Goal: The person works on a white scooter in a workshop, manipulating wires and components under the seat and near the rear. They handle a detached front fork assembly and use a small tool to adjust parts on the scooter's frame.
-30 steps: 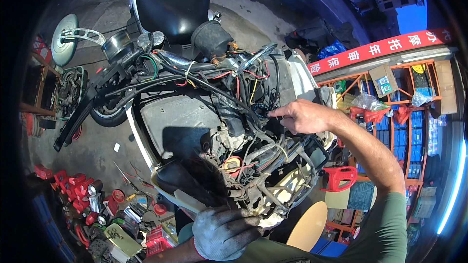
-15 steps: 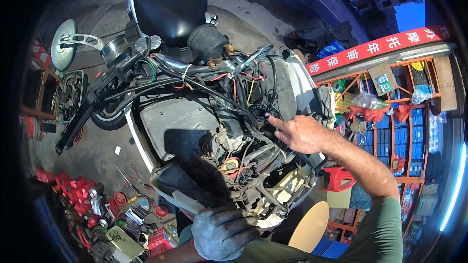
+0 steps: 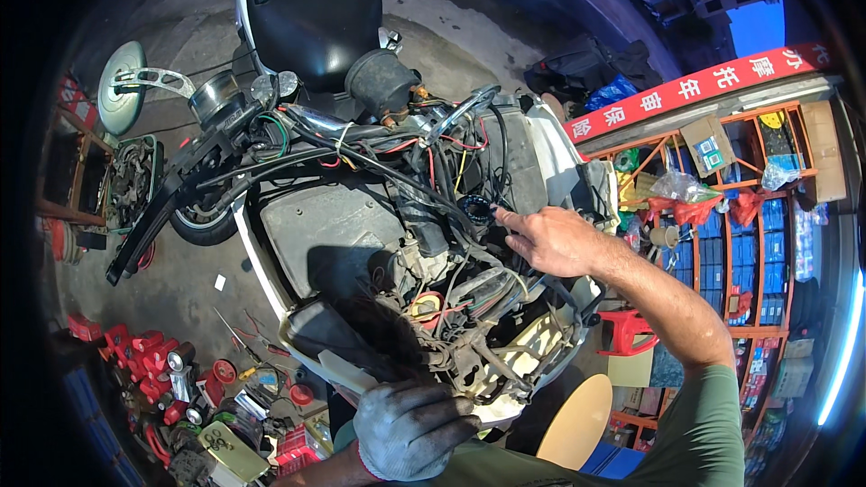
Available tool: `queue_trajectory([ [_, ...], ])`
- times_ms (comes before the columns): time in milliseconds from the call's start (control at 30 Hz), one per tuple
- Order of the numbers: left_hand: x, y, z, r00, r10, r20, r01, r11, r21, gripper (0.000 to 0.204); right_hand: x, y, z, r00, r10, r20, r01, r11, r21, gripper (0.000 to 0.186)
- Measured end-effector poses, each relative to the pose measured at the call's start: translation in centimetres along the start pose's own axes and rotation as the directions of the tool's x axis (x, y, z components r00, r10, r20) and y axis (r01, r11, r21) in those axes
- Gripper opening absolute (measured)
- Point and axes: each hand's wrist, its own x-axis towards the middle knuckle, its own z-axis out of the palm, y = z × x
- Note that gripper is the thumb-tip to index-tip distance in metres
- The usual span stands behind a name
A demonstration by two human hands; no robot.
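A partly stripped scooter (image 3: 325, 216) with its wiring bared stands in front of me. My right hand (image 3: 555, 243), bare, reaches in from the right. Its index finger is stretched out, the tip at the rim of a round black opening (image 3: 475, 209) among the cables; the other fingers are bent, and nothing shows in them. At the lower middle, beside the scooter's near edge, is my left hand (image 3: 410, 433) in a grey, soiled glove. Its fingers are curled and pressed together; whatever they close on is hidden. A wiring harness (image 3: 388, 167) runs across the handlebar area.
A black seat (image 3: 316, 18) and a round mirror (image 3: 121, 88) are beyond the wiring. Tools, cans and red boxes (image 3: 149, 356) litter the floor at left. On the right are a red stool (image 3: 627, 332), a tan round panel (image 3: 575, 419) and orange shelving (image 3: 753, 332).
My right hand has shifted very slightly, its index finger still at the round opening. My left hand stays in place. The view has moved a little.
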Motion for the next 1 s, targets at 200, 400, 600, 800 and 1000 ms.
queue_trajectory([
  [200, 0.3, 0.1, -0.3, 1.0, 0.001, 0.016, 0.0, 1.0, -0.007, 0.028, 0.2, 1.2, 0.5, 0.992, -0.119, -0.041, 0.123, 0.988, 0.09, 0.048],
  [400, 1.1, 0.0, -0.7, 1.0, 0.008, 0.015, -0.007, 0.999, -0.042, 0.03, 0.8, -0.2, -0.8, 0.999, 0.028, 0.041, -0.025, 0.998, -0.059, 0.054],
  [600, 1.4, 0.2, -0.4, 0.998, 0.026, -0.061, -0.03, 0.998, -0.052, 0.031, 0.2, 0.5, -0.2, 0.997, -0.06, -0.044, 0.064, 0.993, 0.097, 0.052],
  [800, 1.4, 0.5, -0.4, 0.999, 0.004, -0.039, -0.005, 1.0, -0.031, 0.033, 1.5, 0.1, -0.2, 1.0, -0.01, -0.003, 0.009, 0.991, -0.136, 0.056],
  [1000, 1.2, 0.8, -0.2, 0.997, -0.016, -0.08, 0.016, 1.0, 0.01, 0.028, 0.0, 0.7, -0.6, 0.994, -0.104, 0.04, 0.1, 0.992, 0.076, 0.049],
])
